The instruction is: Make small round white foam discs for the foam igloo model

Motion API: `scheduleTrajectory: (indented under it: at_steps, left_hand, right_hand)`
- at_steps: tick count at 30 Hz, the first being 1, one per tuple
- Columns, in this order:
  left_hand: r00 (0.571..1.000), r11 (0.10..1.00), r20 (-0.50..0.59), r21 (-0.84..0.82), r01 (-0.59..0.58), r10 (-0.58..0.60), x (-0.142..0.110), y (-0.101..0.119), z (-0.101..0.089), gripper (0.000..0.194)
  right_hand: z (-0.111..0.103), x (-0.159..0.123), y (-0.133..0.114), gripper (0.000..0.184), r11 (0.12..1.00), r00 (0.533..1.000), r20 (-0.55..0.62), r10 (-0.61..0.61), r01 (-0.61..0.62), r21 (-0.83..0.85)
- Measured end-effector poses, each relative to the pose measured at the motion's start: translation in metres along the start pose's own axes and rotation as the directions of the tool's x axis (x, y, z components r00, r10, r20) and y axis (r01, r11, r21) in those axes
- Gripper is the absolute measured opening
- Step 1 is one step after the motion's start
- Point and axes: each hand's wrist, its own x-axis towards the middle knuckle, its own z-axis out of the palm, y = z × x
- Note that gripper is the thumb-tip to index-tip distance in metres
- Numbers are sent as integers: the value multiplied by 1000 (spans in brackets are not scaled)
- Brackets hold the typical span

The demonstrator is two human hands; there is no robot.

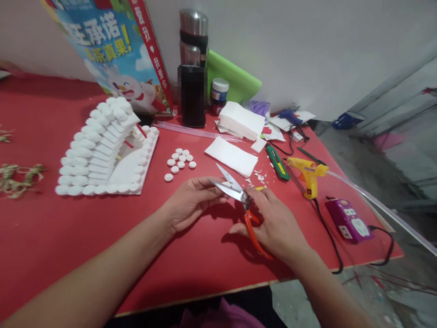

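My right hand (273, 218) grips a pair of scissors (251, 230) with orange handles, its blades spread apart and pointing left. My left hand (196, 200) is closed in a pinch beside the blades; what its fingertips hold is mostly hidden, with only a bit of white showing near the blades. Just beyond the hands lie a white foam-like sheet (231, 156), white scraps (261, 176) and a loose group of small white discs (180, 158). Left of them stands a white model (99, 152) edged with rows of similar discs, with a stepped strip inside.
On the red table (136, 255) lie a green utility knife (277, 162), a yellow glue gun (309, 173) with a cable, and a purple power socket (350, 221). Behind are a stack of white sheets (241, 119), a dark phone-like object (193, 98), a metal flask (194, 32) and a printed bag (116, 54).
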Motion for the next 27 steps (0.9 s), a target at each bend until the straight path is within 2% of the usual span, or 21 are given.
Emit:
scheduleTrajectory:
  at_steps: [4, 12, 18, 22, 27]
  left_hand:
    - [1000, 1000, 0, 17, -2, 2, -1, 2, 1, 23]
    - [1000, 999, -1, 44, 9, -9, -2, 5, 1, 27]
    - [995, 997, -56, 3, 77, -77, -2, 6, 1, 26]
    - [997, 996, -25, -49, 73, -75, -1, 6, 0, 25]
    - [997, 993, 7, -81, 82, -82, 0, 8, -3, 28]
  right_hand:
    - [1, -1, 0, 68, 1000, 1000, 4, -4, 4, -17]
    - [0, -1, 1, 48, 999, 999, -25, -31, 30, -21]
    - [2, -6, 3, 33, 997, 998, -55, -20, 25, 78]
    - [-10, -9, 9, 35, 988, 991, -69, 119, -111, 111]
    - [-25, -15, 28, 39, 944, 957, -70, 280, -288, -162]
